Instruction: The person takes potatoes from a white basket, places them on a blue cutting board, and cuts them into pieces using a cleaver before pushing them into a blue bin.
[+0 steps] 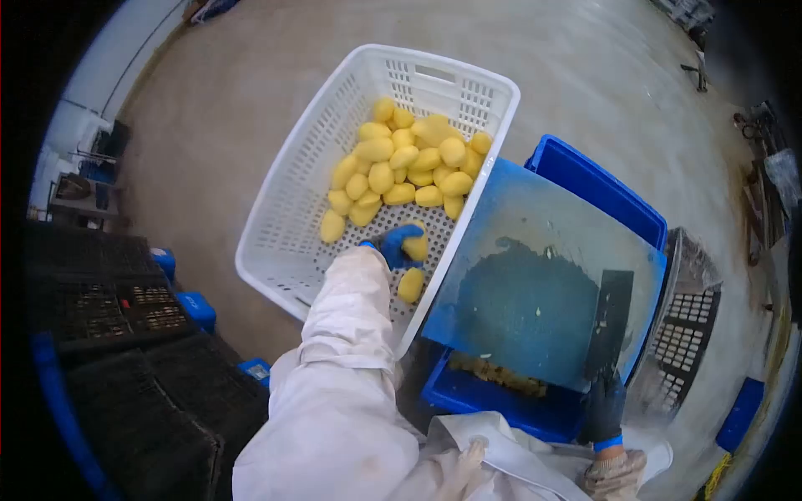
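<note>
Seemingly a potato in left fingers.

At eleven o'clock my crate is smooth, hard plastic with a faint sheen; the potatoes inside it look smooth and matt. My sleeve, toward seven, is creased, matt cloth, and my left hand wears a rubbery-looking glove. Between three and four, the board looks like wet plastic, hazily shiny, the blade flat and dull. The tub at two is glossy plastic.
</note>
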{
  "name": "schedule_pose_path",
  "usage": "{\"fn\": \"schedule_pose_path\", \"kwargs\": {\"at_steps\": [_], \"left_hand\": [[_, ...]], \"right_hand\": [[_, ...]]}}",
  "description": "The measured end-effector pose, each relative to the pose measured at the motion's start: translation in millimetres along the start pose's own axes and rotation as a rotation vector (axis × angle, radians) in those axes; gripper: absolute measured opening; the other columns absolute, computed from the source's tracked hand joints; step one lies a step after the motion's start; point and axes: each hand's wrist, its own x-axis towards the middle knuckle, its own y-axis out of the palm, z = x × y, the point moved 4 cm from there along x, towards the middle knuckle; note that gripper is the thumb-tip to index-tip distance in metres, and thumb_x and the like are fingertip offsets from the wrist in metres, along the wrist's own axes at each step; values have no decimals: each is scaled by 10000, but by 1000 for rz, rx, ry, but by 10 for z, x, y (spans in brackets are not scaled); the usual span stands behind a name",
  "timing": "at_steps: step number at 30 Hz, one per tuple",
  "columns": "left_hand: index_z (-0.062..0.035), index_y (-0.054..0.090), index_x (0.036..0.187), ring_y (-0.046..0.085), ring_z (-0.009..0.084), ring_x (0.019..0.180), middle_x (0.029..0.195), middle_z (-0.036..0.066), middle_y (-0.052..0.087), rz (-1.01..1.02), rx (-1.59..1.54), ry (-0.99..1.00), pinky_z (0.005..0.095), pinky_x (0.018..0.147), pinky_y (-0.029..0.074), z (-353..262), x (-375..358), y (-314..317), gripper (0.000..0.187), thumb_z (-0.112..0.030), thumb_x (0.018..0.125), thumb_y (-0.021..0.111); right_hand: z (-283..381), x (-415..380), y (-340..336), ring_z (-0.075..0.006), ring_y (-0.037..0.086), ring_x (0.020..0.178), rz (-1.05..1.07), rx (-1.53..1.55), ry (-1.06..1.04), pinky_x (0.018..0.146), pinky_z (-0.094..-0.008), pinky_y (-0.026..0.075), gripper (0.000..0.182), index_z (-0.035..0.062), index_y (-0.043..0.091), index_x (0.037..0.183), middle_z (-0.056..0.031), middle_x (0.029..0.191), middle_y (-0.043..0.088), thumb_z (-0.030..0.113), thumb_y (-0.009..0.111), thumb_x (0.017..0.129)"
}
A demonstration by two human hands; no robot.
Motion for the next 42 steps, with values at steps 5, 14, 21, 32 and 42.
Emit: {"fn": "schedule_pose_path", "kwargs": {"at_steps": [5, 14, 21, 32, 42], "left_hand": [[-35, 516, 1184, 608, 246, 939, 1045, 108, 613, 344, -114, 279, 388, 793, 525, -1078, -928, 1140, 443, -310, 841, 577], [-33, 517, 1140, 621, 230, 875, 1001, 119, 597, 188, 577, 145, 384, 718, 541, 516, -1560, 2931, 484, -343, 793, 651], [-57, 587, 1043, 595, 357, 901, 949, 218, 613, -268, 1309, 829, 450, 792, 476, 1006, -1147, 2889, 437, -441, 841, 537], [-62, 562, 1065, 526, 423, 889, 951, 241, 568, -588, 1112, 1052, 498, 799, 418, 1118, -1111, 2887, 400, -361, 942, 327], [-15, 540, 1051, 506, 416, 913, 952, 246, 545, -557, 1141, 1041, 479, 815, 404, 1059, -1184, 2968, 388, -330, 941, 342]], "right_hand": [[14, 27, 4, -401, 575, 825, -80, -16, -125, 689, -431, 454, 286, -22, 581, 1046, -248, 908, 613, 189, 500, 870], [54, -249, 27, -386, 571, 917, -71, -55, -107, 779, -453, 464, 306, 57, 593, 1036, -209, 993, 600, 251, 545, 805], [340, -744, 222, -373, 576, 898, -66, 251, -33, 757, -474, 456, 359, 45, 552, 1064, -224, 953, 601, 325, 511, 843], [801, -876, 109, -374, 605, 711, -83, 148, -6, 651, -469, 478, 302, 61, 556, 1029, -193, 748, 618, 291, 507, 839], [758, -940, 142, -369, 609, 704, -95, 117, -3, 643, -468, 481, 254, 60, 555, 967, -189, 744, 618, 272, 515, 833]]}}
